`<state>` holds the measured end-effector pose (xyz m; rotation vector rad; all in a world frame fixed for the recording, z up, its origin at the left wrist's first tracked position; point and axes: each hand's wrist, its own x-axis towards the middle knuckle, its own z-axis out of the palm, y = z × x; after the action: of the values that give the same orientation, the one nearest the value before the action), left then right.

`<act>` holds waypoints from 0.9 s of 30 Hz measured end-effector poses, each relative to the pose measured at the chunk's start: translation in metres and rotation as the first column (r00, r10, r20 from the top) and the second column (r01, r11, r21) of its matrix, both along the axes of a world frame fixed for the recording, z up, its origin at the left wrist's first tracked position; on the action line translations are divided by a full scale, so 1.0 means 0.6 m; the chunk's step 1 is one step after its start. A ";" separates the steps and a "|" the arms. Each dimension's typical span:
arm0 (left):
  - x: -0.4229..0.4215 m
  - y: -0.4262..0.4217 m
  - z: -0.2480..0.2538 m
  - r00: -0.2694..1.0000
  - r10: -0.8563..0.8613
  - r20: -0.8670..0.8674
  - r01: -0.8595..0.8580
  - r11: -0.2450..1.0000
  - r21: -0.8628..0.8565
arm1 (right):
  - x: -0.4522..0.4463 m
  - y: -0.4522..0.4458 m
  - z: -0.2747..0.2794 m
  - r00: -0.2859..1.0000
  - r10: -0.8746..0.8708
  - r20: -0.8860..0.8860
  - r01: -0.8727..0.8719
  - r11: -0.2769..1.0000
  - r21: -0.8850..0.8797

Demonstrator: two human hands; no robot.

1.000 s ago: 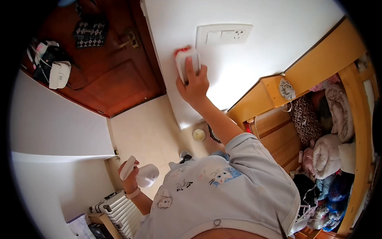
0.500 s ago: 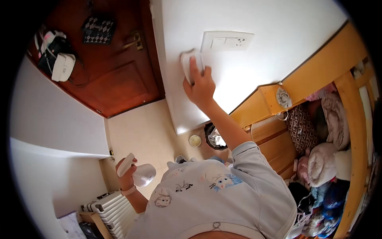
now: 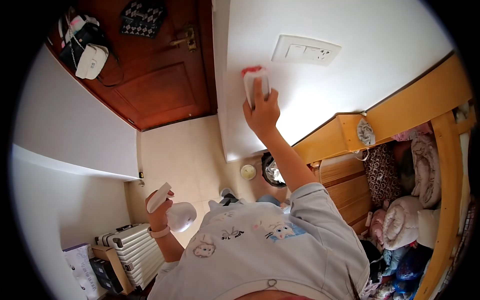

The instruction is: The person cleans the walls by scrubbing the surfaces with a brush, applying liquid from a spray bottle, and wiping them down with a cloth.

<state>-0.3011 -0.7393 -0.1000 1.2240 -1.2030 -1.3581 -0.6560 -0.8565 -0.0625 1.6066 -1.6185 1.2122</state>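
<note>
My right hand (image 3: 262, 112) is closed on a white scrub brush (image 3: 257, 89), its fingers lying along the back. Red bristles show at the brush's far end, against the white wall (image 3: 310, 105) below and left of the switch and socket panel (image 3: 306, 50). Low on the left, my left hand (image 3: 158, 210) is wrapped round the neck of a white spray bottle (image 3: 181, 217). The bottle is held tilted above the floor, and the fingers partly hide its trigger.
A brown door (image 3: 155, 95) with bags hanging on it is at upper left. A small round dish (image 3: 248, 172) and a lined bin (image 3: 271, 172) stand by the wall. A wooden bunk bed (image 3: 345, 132) with bedding fills the right; a white suitcase (image 3: 132, 252) is lower left.
The view has shifted, so the wall panel and door sit further right. The brush has tipped on the wall, and its red bristles now show. The left hand still holds the bottle.
</note>
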 end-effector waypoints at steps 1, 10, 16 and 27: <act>0.002 -0.001 -0.004 1.000 0.017 0.006 -0.017 1.000 -0.008 | -0.002 0.004 -0.012 0.997 -0.033 -0.065 0.033 0.999 0.001; -0.027 -0.008 0.028 0.999 0.028 -0.016 -0.029 0.997 -0.065 | -0.022 0.001 -0.022 0.993 -0.012 -0.115 0.013 1.000 0.004; -0.024 -0.011 0.025 0.999 -0.007 -0.033 0.006 1.000 -0.026 | -0.018 -0.012 0.057 0.998 0.041 0.048 -0.046 0.995 0.088; -0.022 0.005 0.026 0.998 0.063 -0.026 -0.063 0.998 -0.030 | -0.033 -0.021 0.030 1.000 0.028 0.001 -0.028 0.999 0.018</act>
<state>-0.3142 -0.7363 -0.0843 1.2106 -1.1546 -1.3006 -0.6758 -0.8691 -0.0445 1.6457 -1.6167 1.2161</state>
